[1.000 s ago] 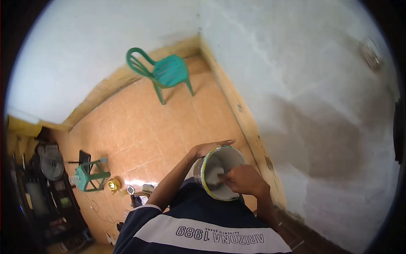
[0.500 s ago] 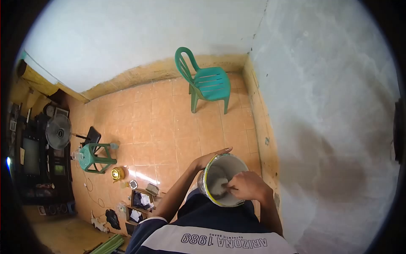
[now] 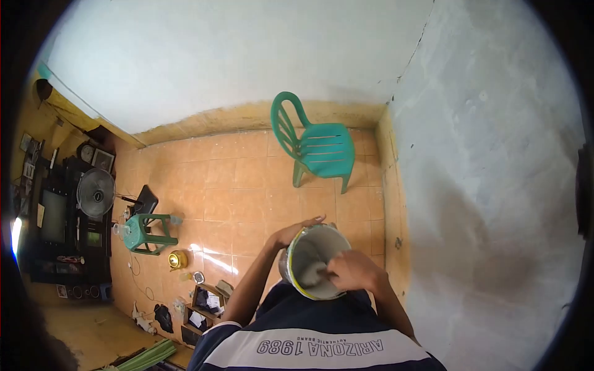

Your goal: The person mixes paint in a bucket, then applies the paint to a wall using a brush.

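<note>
While the left hand (image 3: 292, 234) clasped the bucket (image 3: 335, 245) at its eleven o'clock, the right hand (image 3: 354, 270) reached in from three o'clock, fingers tightly curled, their hold too hidden to tell. The bucket was near the view's six o'clock, the green chair (image 3: 327, 150) towards twelve.

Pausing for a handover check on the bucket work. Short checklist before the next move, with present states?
1. Left hand steadying the bucket at its side and rim: ok.
2. Right hand down in the bucket's mouth: ok.
3. Right hand's grip on any tool: cannot tell, its fingertips are hard to make out.
4. Pale stuff in the bucket evenly mixed: cannot tell.
5. Green chair apart from the bucket: ok.
6. Gold kettle on the floor, apart from the bucket: ok.
</note>
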Demonstrator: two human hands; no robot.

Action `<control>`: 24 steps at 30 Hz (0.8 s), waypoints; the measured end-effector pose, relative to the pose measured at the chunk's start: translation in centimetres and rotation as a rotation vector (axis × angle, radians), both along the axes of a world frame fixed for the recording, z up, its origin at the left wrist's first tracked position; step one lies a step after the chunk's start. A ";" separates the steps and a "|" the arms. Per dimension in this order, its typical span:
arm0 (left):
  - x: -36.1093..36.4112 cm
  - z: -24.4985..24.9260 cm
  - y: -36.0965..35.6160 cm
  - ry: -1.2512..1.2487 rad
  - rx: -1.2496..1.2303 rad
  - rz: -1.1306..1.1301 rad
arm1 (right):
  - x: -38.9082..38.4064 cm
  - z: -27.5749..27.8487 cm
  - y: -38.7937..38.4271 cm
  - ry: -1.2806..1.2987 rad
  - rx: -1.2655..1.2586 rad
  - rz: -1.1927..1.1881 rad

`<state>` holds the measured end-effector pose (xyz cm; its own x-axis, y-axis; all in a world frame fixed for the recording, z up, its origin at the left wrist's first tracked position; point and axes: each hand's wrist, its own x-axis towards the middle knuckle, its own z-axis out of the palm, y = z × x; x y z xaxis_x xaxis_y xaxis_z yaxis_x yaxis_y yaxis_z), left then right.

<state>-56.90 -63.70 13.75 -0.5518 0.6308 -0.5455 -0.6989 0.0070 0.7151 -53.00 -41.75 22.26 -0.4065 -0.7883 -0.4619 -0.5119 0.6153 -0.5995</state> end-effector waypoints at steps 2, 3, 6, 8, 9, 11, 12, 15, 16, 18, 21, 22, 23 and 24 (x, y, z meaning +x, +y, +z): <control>-3.1 0.4 0.4 -0.093 -0.014 0.014 | -3.1 0.7 -0.8 0.208 -0.257 -0.244; -4.8 -0.2 0.6 -0.049 -0.062 0.005 | -4.3 0.2 -1.1 0.200 -0.257 -0.247; -9.4 -1.0 1.3 0.094 -0.164 -0.041 | -8.5 -1.0 -1.0 0.233 -0.150 -0.116; -10.6 -1.8 1.7 0.080 -0.168 0.027 | -10.3 -0.7 -0.8 0.139 -0.094 -0.012; -11.2 -2.9 1.2 0.061 -0.177 0.019 | -11.2 -0.8 -0.8 0.120 -0.102 -0.019; -12.9 -4.4 0.4 -0.095 -0.043 0.130 | -13.6 -1.0 -0.4 0.024 -0.033 0.055; -13.9 -4.4 0.1 -0.102 -0.038 0.125 | -14.9 -1.1 0.0 0.016 -0.027 0.050; -17.0 -4.3 -1.3 -0.192 -0.033 0.079 | -18.8 -0.2 -0.5 -0.052 0.007 0.132; -18.5 -5.3 -1.7 -0.101 -0.010 0.024 | -20.4 0.5 -1.0 -0.049 -0.089 0.016; -21.3 -7.0 -3.0 -0.009 0.018 -0.047 | -22.8 0.5 -2.7 -0.042 -0.181 -0.117; -26.8 -7.7 -4.5 0.556 -0.007 -0.278 | -25.3 -1.2 -5.9 0.117 -0.116 -0.205; -28.8 -6.9 -5.3 0.568 0.008 -0.308 | -25.7 -1.5 -7.1 0.084 -0.020 -0.177; -30.8 -5.4 -6.1 0.488 -0.038 -0.348 | -26.8 -1.6 -8.4 0.049 0.073 -0.150; -32.8 -3.7 -7.2 0.407 -0.091 -0.388 | -28.3 -1.1 -9.4 0.058 0.076 -0.183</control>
<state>-89.65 -70.94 10.01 -0.4665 0.7895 -0.3989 -0.3008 0.2825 0.9109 -81.26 -51.20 21.20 -0.5671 -0.6629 -0.4889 -0.4197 0.7433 -0.5210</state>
